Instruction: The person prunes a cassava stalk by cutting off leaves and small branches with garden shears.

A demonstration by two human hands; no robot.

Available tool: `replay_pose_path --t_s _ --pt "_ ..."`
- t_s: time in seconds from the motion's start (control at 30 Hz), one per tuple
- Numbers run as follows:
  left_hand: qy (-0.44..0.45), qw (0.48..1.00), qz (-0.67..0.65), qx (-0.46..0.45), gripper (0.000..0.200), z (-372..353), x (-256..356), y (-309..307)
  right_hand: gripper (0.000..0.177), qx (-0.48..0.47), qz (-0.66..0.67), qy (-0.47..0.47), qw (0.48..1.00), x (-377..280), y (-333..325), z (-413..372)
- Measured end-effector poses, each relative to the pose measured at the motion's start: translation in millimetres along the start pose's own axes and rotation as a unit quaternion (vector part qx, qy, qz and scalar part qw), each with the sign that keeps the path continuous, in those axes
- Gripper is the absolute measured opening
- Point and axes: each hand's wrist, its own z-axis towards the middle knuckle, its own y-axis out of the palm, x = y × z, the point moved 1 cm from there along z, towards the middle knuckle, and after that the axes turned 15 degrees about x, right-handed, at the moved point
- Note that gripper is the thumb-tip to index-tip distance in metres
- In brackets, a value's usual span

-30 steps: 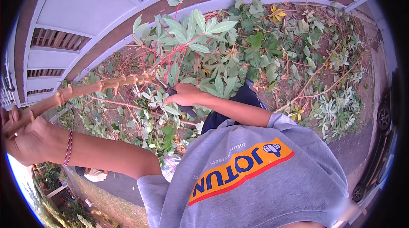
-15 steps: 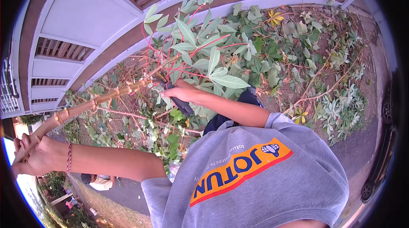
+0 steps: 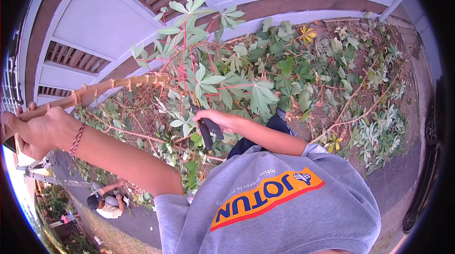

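Note:
At the far left, my left hand (image 3: 40,130) is wrapped around the thick end of a pale brown, knobbly branch (image 3: 102,88). The branch stretches to the right and ends in red stalks with green, finger-shaped leaves (image 3: 208,81). My right hand (image 3: 219,119) grips black-handled pruning shears (image 3: 207,132). Their two handles are spread apart below my fingers. The blades point up toward the leafy end of the branch and partly overlap the stalks in this view.
Cut leaves and stems (image 3: 303,73) cover the ground ahead. A white wall with brown louvred vents (image 3: 78,57) runs behind them. At lower left a person in a cap (image 3: 106,204) crouches near a metal ladder (image 3: 59,179). A dark car (image 3: 419,178) stands at right.
The branch's leafy end has swung up and left, and my left hand has risen. The shears have dropped from the branch, their handles now spread. The crouching person and ladder have come into view.

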Motion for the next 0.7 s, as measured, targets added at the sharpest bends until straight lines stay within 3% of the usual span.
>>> replay_pose_path --t_s 0.03,0.13,0.2,0.27,0.33,0.43,0.5,0.7 --pt "0.004 1.0 0.013 -0.009 0.031 -9 7 3 0.042 0.027 -0.091 -0.026 0.995 1 0 5" --pt "0.04 0.997 -0.013 -0.068 0.025 -19 12 13 0.045 0.07 -0.194 -0.063 0.976 -13 5 9" --pt "0.039 0.995 -0.01 -0.087 0.022 -29 21 14 0.05 0.085 -0.196 -0.093 0.972 -17 8 16" --pt "0.038 0.993 0.012 -0.107 0.047 -39 25 13 0.049 0.127 -0.288 -0.131 0.94 -8 7 40" --pt "0.013 0.994 -0.009 -0.111 0.048 -40 29 14 0.05 0.133 -0.293 -0.118 0.939 -17 11 32" --pt "0.019 0.994 -0.015 -0.105 0.043 -45 31 10 0.05 0.128 -0.306 -0.108 0.937 -16 13 34" --pt "0.044 0.992 0.033 -0.112 0.026 -50 35 8 0.051 0.15 -0.364 -0.111 0.912 -16 13 32" --pt "0.032 0.996 0.024 -0.082 0.024 -50 36 11 0.056 0.163 -0.444 -0.125 0.872 -17 6 9"
